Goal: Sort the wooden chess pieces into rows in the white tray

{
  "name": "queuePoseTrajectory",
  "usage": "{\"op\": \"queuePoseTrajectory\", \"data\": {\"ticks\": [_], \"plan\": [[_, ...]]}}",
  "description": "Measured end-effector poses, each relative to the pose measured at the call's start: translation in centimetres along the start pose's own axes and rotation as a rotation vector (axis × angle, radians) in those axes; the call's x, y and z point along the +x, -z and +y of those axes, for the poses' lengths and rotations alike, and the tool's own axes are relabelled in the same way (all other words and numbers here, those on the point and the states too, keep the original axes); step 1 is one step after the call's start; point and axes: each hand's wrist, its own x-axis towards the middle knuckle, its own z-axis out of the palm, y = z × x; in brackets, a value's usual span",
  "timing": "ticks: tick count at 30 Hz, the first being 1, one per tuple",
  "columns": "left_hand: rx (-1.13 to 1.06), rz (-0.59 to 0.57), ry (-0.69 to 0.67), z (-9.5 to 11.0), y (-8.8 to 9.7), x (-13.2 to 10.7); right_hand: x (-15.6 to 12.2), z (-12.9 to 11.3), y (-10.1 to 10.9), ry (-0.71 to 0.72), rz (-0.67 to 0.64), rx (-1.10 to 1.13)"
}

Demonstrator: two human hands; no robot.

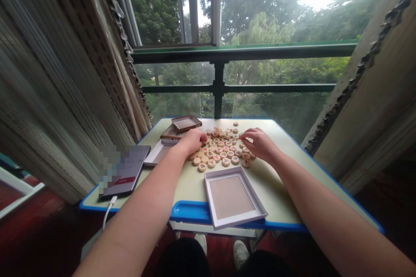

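Many round wooden xiangqi pieces (216,157) lie spread over the middle of the table, most showing red or black characters and some lying blank side up. My left hand (193,140) is at the left edge of the spread, its fingers curled down and closed; whatever they hold, if anything, is hidden. On the right side of the pieces, my right hand (258,142) reaches in with its thumb and fingers apart, just over or touching pieces there. No piece shows clearly in its fingers.
A shallow white box lid (234,194) lies at the table's (282,199) front edge. Another white tray (160,151) sits left, partly behind my left arm. Brown-edged boxes (186,123) are stacked at the back left. A tablet (130,173) with a white cable (108,212) rests at the left.
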Motion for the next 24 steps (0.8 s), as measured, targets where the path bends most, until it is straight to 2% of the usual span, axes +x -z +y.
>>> {"op": "queuePoseTrajectory", "data": {"ticks": [5, 8, 11, 14, 18, 24], "plan": [[-0.033, 0.0, 0.042, 0.2, 0.0, 0.0, -0.1, 0.3, -0.3, 0.003, -0.005, 0.016], [-0.028, 0.044, -0.032, 0.4, -0.2, 0.2, 0.0, 0.8, -0.5, -0.053, -0.019, 0.014], [0.006, -0.019, -0.089, 0.7, -0.4, 0.0, 0.0, 1.1, -0.5, -0.103, -0.027, 0.0], [0.06, -0.077, -0.036, 1.0, -0.2, -0.4, 0.0, 1.2, -0.5, -0.1, -0.03, -0.002], [0.092, -0.05, 0.064, 1.1, 0.1, -0.5, 0.0, 1.0, -0.5, -0.088, -0.03, 0.004], [0.021, -0.015, 0.082, 1.1, -0.4, 0.0, 0.1, 0.8, -0.6, -0.084, -0.041, 0.004]]}}
